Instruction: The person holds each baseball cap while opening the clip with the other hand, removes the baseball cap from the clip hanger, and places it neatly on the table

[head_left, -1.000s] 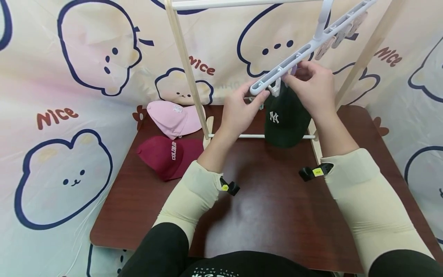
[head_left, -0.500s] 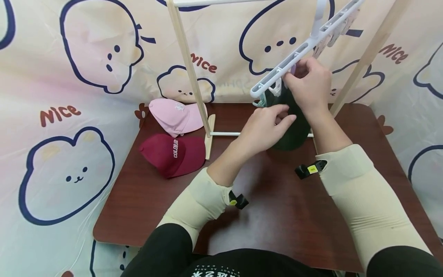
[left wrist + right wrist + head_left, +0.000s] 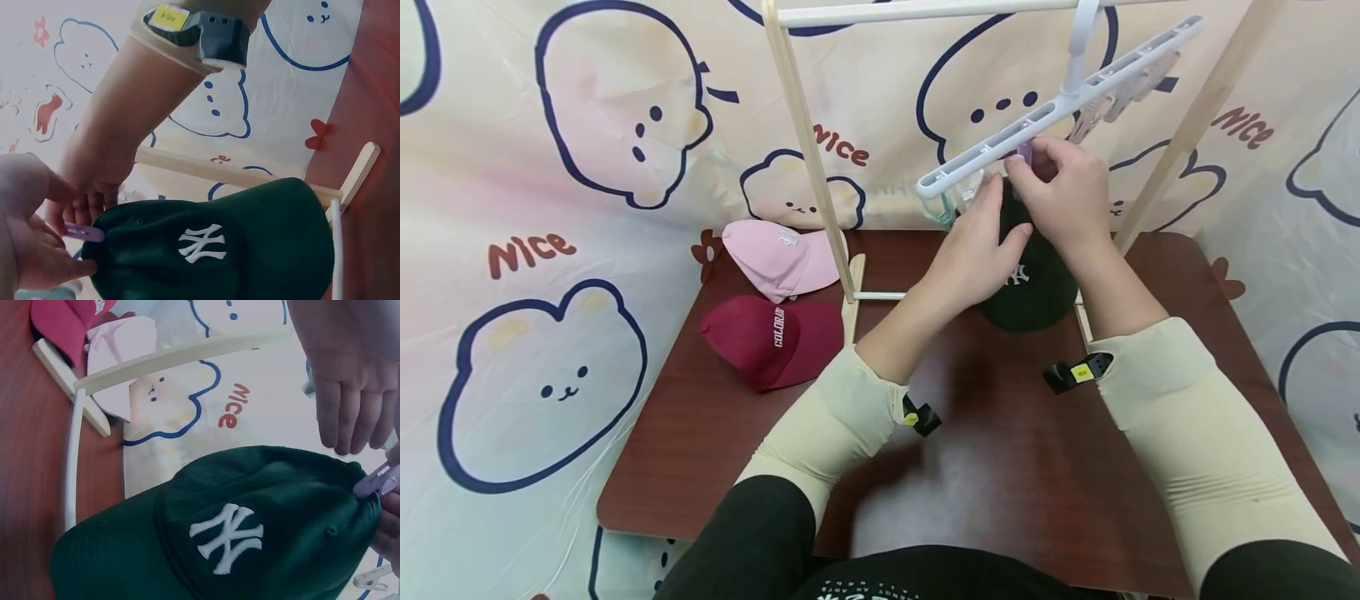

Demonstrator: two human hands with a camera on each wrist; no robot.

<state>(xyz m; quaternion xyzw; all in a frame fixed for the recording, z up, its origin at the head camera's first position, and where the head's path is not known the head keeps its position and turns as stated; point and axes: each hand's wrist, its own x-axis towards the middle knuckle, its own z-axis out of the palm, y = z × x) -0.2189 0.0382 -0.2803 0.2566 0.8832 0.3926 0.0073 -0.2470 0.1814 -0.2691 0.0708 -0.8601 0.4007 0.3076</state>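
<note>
A dark green cap [image 3: 1033, 287] with a white NY logo hangs by its crown from a purple clip [image 3: 85, 232] beneath a pale clip hanger [image 3: 1060, 104]. My right hand [image 3: 1067, 196] pinches this purple clip, which bites the cap's top edge in the right wrist view. Beside it, my left hand [image 3: 973, 250] is raised at the cap's left side, fingers fairly straight and thumb apart. In the left wrist view, a left fingertip [image 3: 84, 269] lies right at the crown's edge. The cap's brim points down toward the table.
The hanger hooks over the white top bar [image 3: 925, 12] of a wooden-sided rack [image 3: 808, 142]. More clips [image 3: 1123, 92] dangle at its right end. A pink cap [image 3: 782, 258] and a maroon cap [image 3: 767, 342] lie on the brown table [image 3: 737, 458], left of the rack.
My left hand let go of the hanger's near end, moved right past the cap's front and rose beside the clip. The right hand stays at the purple clip. The hanger tilted slightly.
</note>
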